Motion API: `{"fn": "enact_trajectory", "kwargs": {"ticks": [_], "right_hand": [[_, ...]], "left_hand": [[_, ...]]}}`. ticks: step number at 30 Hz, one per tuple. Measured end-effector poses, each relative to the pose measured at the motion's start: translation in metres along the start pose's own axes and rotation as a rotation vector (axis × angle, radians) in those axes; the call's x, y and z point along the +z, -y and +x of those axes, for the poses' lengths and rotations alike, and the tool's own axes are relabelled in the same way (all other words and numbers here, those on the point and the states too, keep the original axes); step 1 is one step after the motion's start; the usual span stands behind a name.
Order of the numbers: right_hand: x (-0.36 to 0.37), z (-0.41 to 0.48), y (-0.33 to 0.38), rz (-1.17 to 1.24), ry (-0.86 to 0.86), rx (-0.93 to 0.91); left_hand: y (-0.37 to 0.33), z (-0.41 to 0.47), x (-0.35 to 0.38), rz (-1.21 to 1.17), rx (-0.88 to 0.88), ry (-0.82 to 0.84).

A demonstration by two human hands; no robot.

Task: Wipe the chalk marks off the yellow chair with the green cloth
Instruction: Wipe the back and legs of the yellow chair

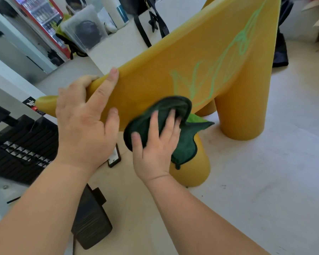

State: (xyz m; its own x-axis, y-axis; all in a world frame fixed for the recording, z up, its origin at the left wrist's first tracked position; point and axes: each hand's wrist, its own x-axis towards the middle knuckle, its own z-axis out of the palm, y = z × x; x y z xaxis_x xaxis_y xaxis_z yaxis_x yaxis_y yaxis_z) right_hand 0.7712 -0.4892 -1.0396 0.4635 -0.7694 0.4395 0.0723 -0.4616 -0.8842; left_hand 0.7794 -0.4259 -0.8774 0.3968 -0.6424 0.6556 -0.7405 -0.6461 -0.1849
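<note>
Green cloth [184,142] under flat right hand [155,150] on yellow chair [155,83] (left hand [83,124] gripping its edge), chalk marks [210,78] beside.

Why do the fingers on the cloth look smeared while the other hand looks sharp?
Head view: the right hand pressing the green cloth shows motion blur; the left hand gripping the yellow chair is crisp; the wide lens bends the background; lighting is soft, without glare.

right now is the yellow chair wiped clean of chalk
No, green chalk marks still cover the yellow chair beyond the green cloth under the right hand.
</note>
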Motion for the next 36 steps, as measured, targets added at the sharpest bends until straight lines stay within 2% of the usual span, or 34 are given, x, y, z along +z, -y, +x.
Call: {"fn": "enact_trajectory", "kwargs": {"ticks": [2, 3, 6, 8, 11, 15, 17, 20, 23, 26, 31, 33, 36], "right_hand": [[-0.002, 0.005, -0.017, -0.019, -0.013, 0.032], [-0.005, 0.002, -0.035, -0.041, 0.009, 0.106], [-0.014, -0.024, -0.093, -0.009, 0.138, 0.534], [-0.016, -0.035, -0.097, 0.033, 0.200, 0.671], [-0.018, -0.030, -0.057, -0.027, 0.131, 0.489], [-0.027, 0.009, -0.007, 0.061, -0.051, 0.248], [-0.034, 0.026, -0.012, 0.088, -0.060, 0.205], [-0.048, 0.027, -0.052, 0.079, 0.017, 0.195], [-0.059, 0.012, -0.085, 0.093, 0.004, 0.284], [-0.064, -0.015, -0.070, 0.106, 0.048, 0.319], [-0.060, -0.021, 0.022, 0.058, 0.114, -0.021], [-0.061, 0.001, 0.038, 0.073, 0.079, -0.085], [-0.062, 0.027, 0.014, 0.014, -0.013, -0.085]], "left_hand": [[-0.004, 0.003, 0.000, -0.027, -0.028, 0.004], [-0.006, 0.004, -0.001, -0.047, -0.042, 0.003], [-0.007, 0.010, -0.003, -0.106, -0.056, 0.002], [-0.007, 0.013, -0.004, -0.133, -0.055, 0.009], [-0.005, 0.017, -0.006, -0.202, -0.054, 0.018], [-0.004, 0.027, -0.016, -0.255, -0.038, 0.085], [-0.011, 0.029, -0.022, -0.277, -0.057, 0.104], [-0.038, 0.028, -0.030, -0.302, -0.053, 0.106], [-0.060, 0.030, -0.037, -0.278, -0.016, 0.109], [-0.062, 0.032, -0.044, -0.271, -0.023, 0.145], [-0.061, 0.035, -0.046, -0.278, -0.030, 0.170], [-0.061, 0.035, -0.048, -0.290, -0.055, 0.183], [-0.064, 0.036, -0.051, -0.327, -0.127, 0.225]]}}
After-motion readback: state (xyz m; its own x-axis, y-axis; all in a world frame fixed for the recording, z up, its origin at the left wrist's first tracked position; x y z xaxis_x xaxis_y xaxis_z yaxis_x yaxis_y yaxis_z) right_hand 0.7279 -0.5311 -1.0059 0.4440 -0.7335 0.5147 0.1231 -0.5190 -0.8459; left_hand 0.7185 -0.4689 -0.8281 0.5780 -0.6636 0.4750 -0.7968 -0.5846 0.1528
